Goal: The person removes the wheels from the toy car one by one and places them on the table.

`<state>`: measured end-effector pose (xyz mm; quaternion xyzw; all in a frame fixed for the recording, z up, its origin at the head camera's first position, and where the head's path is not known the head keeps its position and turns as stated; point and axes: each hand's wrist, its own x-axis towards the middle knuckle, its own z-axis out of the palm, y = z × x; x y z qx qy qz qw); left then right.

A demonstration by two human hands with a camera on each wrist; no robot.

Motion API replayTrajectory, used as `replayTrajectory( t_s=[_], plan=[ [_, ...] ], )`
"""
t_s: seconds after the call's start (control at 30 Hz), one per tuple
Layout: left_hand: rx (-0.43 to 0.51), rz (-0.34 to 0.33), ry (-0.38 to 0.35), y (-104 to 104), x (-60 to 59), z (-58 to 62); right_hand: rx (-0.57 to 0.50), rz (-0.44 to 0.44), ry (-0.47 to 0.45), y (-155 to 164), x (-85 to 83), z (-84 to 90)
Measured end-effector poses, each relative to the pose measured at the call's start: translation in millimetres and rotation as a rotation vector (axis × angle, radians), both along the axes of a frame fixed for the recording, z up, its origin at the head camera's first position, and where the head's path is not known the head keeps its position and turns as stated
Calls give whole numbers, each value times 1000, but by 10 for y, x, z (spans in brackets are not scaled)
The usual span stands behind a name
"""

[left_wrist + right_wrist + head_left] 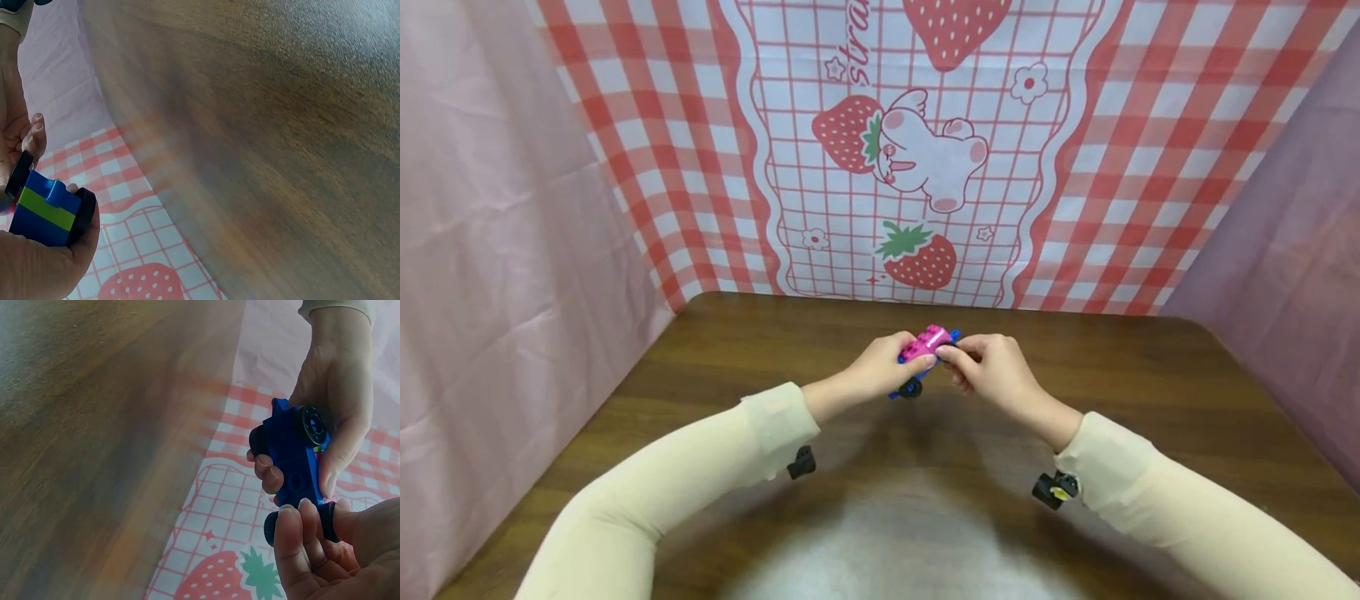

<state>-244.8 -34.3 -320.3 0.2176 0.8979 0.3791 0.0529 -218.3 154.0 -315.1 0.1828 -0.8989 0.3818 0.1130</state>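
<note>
A small toy car [928,342] with a pink studded top and a blue base is held up above the table, between both hands. My left hand [880,367] grips its body, thumb on one side and fingers on the other. With thumb and fingers, my right hand [1000,375] pinches a black wheel [327,522] at the car's other end. The right wrist view shows the blue underside [294,478] and another black wheel [314,425] near the left hand. A lime-green strip [47,209] crosses the blue end in the left wrist view.
The brown wooden table [880,517] spreads below both hands. Behind it hangs a red-and-white checked cloth [1120,200] with strawberry prints, and pale pink curtains [497,250] flank the sides. Small black devices [802,462] sit under both wrists.
</note>
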Motion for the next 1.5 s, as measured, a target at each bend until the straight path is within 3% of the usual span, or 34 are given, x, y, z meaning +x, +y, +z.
replayTrajectory(
  t_s=[0.43,0.83,1.5],
  plan=[
    [6,51,-47,13,3,6,48,6,80,24,7,-68],
    [11,41,-56,-12,6,49,-236,23,-121,54,-58,-67],
    [34,26,-77,-27,-48,-3,-369,70,-174,73,-122,-1]
  ],
)
